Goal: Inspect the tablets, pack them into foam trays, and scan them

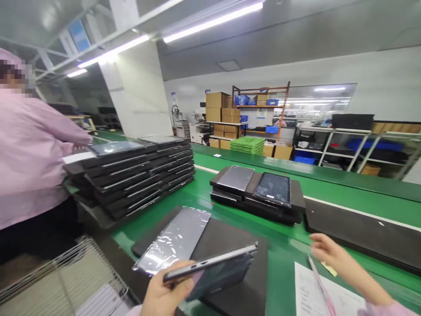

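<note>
My left hand grips a tablet by one end, thumb on one face and fingers behind. The tablet is tilted nearly edge-on, with its dark glossy face turned down toward me. Below it lies a black foam pad bearing a grey panel in clear plastic film, close to my left hand. My right hand hovers at the right, fingers loosely extended and holding nothing. Beneath and beside it are a printed sheet, a pink pen and a yellow slip.
Tall stacked foam trays with tablets stand at the left, beside a person in pink. Ahead, two tablets rest on a lower foam stack. A black foam slab lies right. A wire rack borders the green bench.
</note>
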Tool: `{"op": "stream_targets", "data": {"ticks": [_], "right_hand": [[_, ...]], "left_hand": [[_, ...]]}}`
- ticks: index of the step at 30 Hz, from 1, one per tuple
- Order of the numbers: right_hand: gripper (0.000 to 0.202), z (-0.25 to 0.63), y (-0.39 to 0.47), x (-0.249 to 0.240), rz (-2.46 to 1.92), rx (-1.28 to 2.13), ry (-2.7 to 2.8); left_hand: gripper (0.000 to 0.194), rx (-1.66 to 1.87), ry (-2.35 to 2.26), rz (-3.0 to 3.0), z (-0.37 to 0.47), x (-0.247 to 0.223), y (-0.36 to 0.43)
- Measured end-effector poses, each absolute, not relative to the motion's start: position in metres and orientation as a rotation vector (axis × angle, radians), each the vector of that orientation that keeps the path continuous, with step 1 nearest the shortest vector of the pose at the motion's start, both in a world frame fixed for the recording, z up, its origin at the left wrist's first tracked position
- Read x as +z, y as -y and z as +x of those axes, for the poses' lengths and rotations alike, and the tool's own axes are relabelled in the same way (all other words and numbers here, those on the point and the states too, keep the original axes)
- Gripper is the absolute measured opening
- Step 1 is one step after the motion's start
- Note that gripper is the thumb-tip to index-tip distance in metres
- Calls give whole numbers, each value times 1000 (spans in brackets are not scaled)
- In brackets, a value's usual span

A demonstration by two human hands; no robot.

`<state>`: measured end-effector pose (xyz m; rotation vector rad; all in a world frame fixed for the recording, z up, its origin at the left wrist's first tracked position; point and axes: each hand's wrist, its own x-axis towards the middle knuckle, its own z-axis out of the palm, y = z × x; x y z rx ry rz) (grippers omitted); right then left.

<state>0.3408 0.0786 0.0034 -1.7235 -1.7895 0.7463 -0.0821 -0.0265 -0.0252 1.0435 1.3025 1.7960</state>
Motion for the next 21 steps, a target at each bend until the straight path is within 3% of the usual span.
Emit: {"op": "stream_targets", "data": {"ticks": [3, 4, 5, 7, 10, 13, 18, 21], "right_hand": [[70, 268, -40, 14, -1184, 842, 2172], [75, 246, -29, 16, -1131, 819, 2245], [74, 226, -19, 19, -1092, 790, 2307], [52, 196, -5, 23, -1066, 678, 2362], [25, 174, 10, 27, -1161, 409, 2310], [26, 166, 16, 31, -1246, 376, 2149], [26, 157, 2, 30, -1219, 742, 2041], [40, 154, -9, 27, -1117, 917, 1926]], "left_hand": [[33, 1749, -1187, 1204, -78, -24, 25], [30, 1714, -1125, 1295, -77, -22, 21], [27, 1668, -1051, 1378, -76, -20, 16], [26, 1644, -936, 1374, -71, -15, 2], [29, 1802, -925, 988, -54, -6, -25], [32, 1841, -996, 784, -28, -10, -46], [43, 1487, -816, 524, 19, -47, -47], [41, 1329, -665, 365, 40, -60, -42]]}}
